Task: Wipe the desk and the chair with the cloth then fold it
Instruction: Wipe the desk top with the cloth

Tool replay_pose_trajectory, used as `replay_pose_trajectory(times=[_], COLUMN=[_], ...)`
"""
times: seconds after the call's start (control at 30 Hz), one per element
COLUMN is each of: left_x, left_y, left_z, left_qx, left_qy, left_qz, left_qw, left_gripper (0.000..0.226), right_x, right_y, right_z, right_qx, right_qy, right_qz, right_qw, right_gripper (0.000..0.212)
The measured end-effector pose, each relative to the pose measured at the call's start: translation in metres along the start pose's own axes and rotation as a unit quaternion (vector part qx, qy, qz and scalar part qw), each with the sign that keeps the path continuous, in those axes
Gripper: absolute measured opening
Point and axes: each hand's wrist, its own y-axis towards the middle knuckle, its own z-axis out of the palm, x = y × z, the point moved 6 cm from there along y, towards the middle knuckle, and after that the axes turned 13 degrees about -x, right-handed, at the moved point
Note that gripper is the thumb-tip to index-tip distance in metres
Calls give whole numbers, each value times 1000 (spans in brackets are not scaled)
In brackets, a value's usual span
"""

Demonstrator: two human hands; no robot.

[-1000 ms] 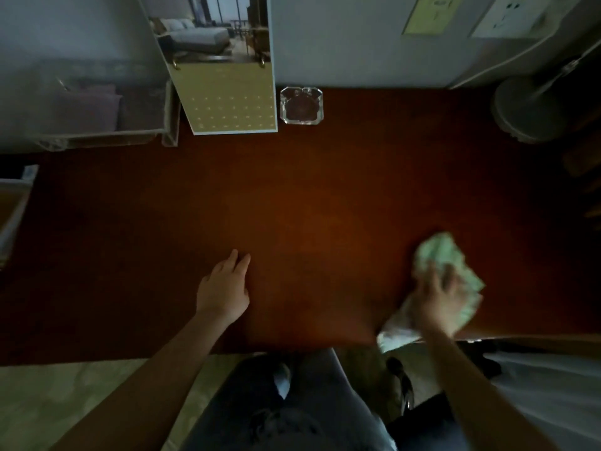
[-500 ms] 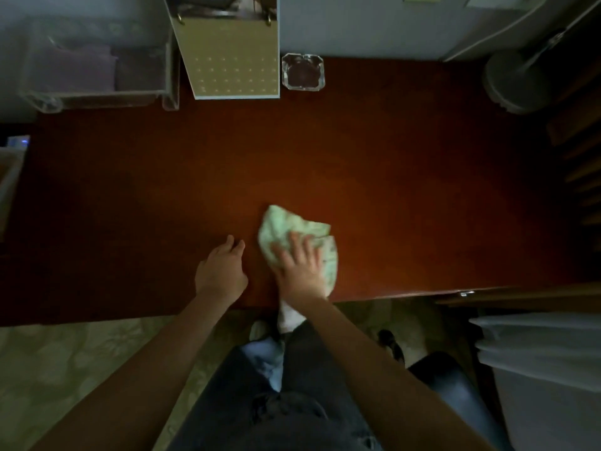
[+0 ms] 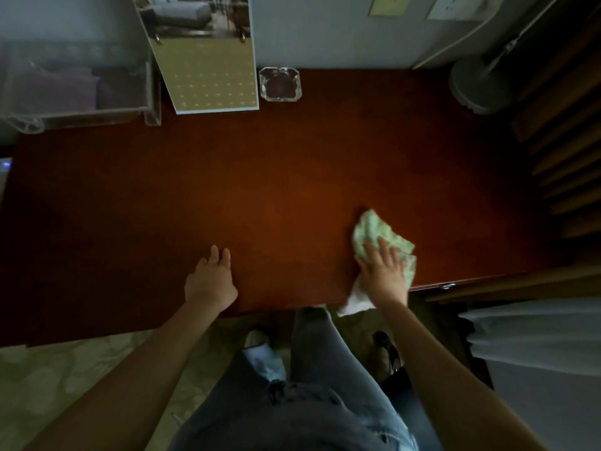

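Now your right hand presses the cloth flat on the near right part of the desk.

Your right hand [image 3: 385,271] lies on top of the crumpled green cloth [image 3: 377,231] with its fingers spread and straight, so that grip is open and pushing down, not clutching. The cloth sits on the dark red desk [image 3: 260,177] close to the front edge, and a pale end of it hangs over that edge beside your wrist. Your left hand [image 3: 209,281] rests on the desk near the front edge, left of the middle, with its fingers straight. Its grip is open and it holds nothing, well apart from the cloth. Along the far edge a glass ashtray [image 3: 280,84] stands just beside a standing calendar [image 3: 211,76], with a clear tray [image 3: 74,89] at the far left corner. A round grey base [image 3: 478,83] stands at the far right.
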Motion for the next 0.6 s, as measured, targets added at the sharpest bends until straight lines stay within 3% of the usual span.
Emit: replay_pose_trajectory(times=[0.13, 0.33, 0.43, 0.53, 0.6], left_x=[-12, -35, -68, -111, -132], left_y=[10, 23, 35, 52, 62], left_z=[-3, -5, -10, -17, -21], left_qx=[-12, -36, -44, -37, -30], left_qy=[-1, -52, -72, -83, -92], left_qz=[-38, -128, -153, -141, -132], left_qw=[999, 990, 985, 986, 987], left_gripper=[81, 86, 83, 77, 72], right_x=[-59, -48, -3, 32, 36], right_y=[23, 26, 27, 30, 44], right_z=[-18, -16, -3, 12, 12], right_qx=[-29, -12, 16, 63, 67], right_qy=[4, -21, -45, -63, -73], right_qz=[93, 73, -108, -328, -397], right_qw=[995, 997, 993, 941, 912], right_gripper=[53, 55, 51, 45, 44])
